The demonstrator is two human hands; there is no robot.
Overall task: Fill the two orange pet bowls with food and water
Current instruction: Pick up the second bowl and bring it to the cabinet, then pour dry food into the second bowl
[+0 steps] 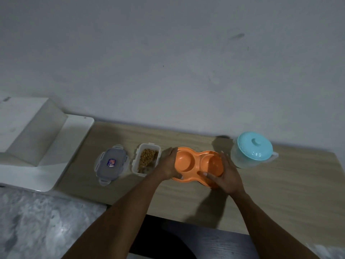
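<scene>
An orange double pet bowl [192, 162] lies on the wooden table [280, 184], both of its wells holding nothing. My left hand [169, 165] grips its left end and my right hand [226, 174] grips its right end, thumb over the front rim. Left of the bowl stands an uncovered clear container [146, 159] partly filled with brown kibble. Its lid [112, 162] lies flat further left. To the right stands a translucent pitcher with a light blue lid [253, 151].
A white angled object [37, 135] takes up the table's left end against the grey wall. A marbled grey floor shows at lower left, and a dark seat below the table's front edge.
</scene>
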